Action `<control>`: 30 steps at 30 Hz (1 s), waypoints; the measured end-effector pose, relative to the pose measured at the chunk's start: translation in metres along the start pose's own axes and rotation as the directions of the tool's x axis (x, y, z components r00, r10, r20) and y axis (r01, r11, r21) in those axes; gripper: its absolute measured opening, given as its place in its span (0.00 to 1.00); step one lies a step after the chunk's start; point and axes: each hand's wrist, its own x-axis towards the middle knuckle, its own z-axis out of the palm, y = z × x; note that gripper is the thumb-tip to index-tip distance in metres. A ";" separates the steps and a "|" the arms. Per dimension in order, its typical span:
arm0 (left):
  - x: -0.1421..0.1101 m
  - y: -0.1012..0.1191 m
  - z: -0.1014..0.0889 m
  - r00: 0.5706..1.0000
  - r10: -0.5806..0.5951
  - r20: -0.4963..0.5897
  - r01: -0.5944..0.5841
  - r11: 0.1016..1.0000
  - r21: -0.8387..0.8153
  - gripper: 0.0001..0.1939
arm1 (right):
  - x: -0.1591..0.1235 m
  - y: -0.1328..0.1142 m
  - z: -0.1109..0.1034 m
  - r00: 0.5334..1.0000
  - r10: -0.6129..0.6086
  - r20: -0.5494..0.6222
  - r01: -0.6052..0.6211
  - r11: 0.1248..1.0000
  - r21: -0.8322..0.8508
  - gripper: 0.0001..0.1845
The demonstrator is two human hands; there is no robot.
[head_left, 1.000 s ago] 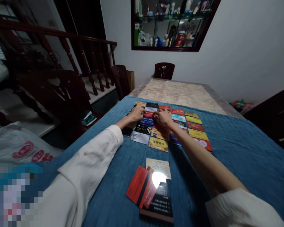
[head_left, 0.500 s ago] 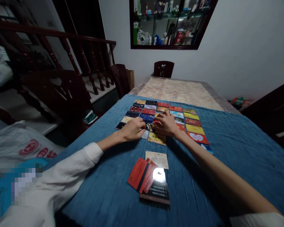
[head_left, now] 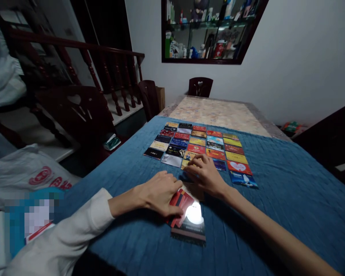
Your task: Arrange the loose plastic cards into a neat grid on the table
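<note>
Several colourful cards lie in rows on a blue cloth. A loose pile of red and black cards sits nearer me, with a bright glare on it. My left hand rests on the left side of this pile, fingers curled down onto the red cards. My right hand lies just beyond the pile, its fingers spread flat on the lowest cards of the rows. Whether either hand grips a card is hidden.
Beyond the cloth the table shows a patterned top, with dark wooden chairs around it. A stair railing and a white bag stand to the left. A glass wall cabinet hangs behind.
Both hands have drawn back from the far rows toward me. The left hand now lies on the near pile, and the right hand sits at the lower edge of the rows.
</note>
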 end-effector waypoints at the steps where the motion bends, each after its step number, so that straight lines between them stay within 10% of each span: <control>1: -0.001 0.001 0.000 1.000 0.001 0.013 -0.001 1.000 0.000 0.26 | -0.003 -0.005 -0.001 1.000 -0.018 0.007 0.018 1.000 0.018 0.13; 30: -0.014 -0.024 0.001 0.998 -0.038 0.054 0.040 0.998 -0.038 0.18 | -0.018 -0.035 -0.015 0.953 -0.102 0.284 0.055 0.984 0.170 0.22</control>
